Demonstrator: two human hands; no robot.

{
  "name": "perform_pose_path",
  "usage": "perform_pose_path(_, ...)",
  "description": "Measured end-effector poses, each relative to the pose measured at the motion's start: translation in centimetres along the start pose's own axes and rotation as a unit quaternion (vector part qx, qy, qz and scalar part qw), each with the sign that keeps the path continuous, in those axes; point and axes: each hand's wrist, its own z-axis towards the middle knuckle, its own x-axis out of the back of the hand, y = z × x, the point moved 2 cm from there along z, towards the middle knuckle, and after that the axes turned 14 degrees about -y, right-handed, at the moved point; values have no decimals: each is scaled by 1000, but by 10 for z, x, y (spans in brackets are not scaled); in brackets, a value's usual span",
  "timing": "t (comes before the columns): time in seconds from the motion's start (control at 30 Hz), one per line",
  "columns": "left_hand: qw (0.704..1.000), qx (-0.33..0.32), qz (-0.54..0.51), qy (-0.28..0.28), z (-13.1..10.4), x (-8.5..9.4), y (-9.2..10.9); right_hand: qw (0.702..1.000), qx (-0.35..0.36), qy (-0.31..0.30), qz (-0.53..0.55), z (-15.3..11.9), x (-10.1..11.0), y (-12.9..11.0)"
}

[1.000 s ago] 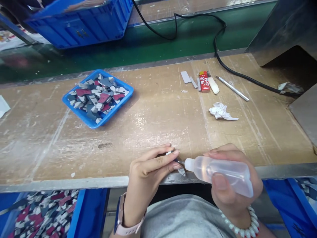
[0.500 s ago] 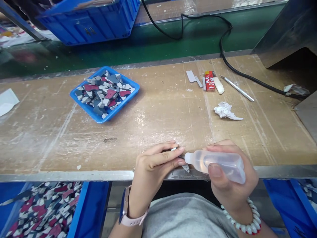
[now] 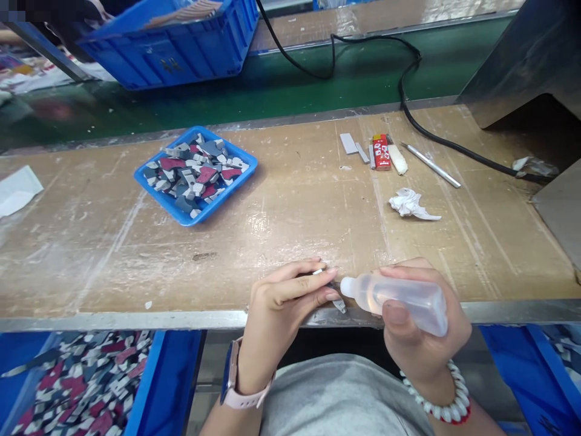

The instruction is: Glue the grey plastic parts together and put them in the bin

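At the near edge of the desk (image 3: 290, 242), the left hand (image 3: 281, 303) is pinching a small flat piece (image 3: 323, 280) between thumb and fingertips, its grip pressed together around it so that most of the piece is hidden. The right hand (image 3: 420, 330) is wrapping a clear squeeze bottle (image 3: 399, 297), thumb lying across the body, the white nozzle pointing left and meeting the piece just at the left fingertips. Another small grey piece (image 3: 339, 306) is lying on the metal edge strip directly below the nozzle.

Doing this step well seems to call for keeping the nozzle tip touching only the exposed edge of the piece, squeezing the bottle lightly so that just 1 small drop is coming out, and holding the fingertips clear of the wet spot. Resting both wrists on the desk edge would likely be steadying the contact.

Farther back, a blue tray (image 3: 238, 178) is holding many grey and red pieces, well apart from the hands. A crumpled tissue (image 3: 411, 203), a red lighter (image 3: 381, 151) and a metal rod (image 3: 431, 165) are lying toward the far right.
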Motion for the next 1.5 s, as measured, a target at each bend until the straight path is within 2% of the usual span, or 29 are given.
perform_pose_path(0.23, 1000, -14, 15, 0, 1, -1, 0, 1000, 6, 14, 13, -4, 2, 3)
perform_pose_path(0.43, 995, -46, 84, 9, -3, -2, 3, 993, 12, 103, 57, -5, 4, 7)
perform_pose_path(0.57, 985, -71, 153, 22, -7, -2, 7, 991, 12, 122, 45, -5, 1, 7)
perform_pose_path(0.77, 982, -51, 180, 18, -14, -6, 12, 985, 81, 151, -3, -2, 3, 10)
perform_pose_path(0.97, 986, -47, 154, -46, -14, -6, 17, 986, 81, 144, -2, -1, 3, 9)
perform_pose_path(1.17, 970, -68, 234, 2, -8, 4, 9, 986, 78, 145, -12, -3, 4, 9)
perform_pose_path(1.5, 953, -88, 265, 114, -10, -3, 8, 990, 71, 120, 29, -8, 4, 12)
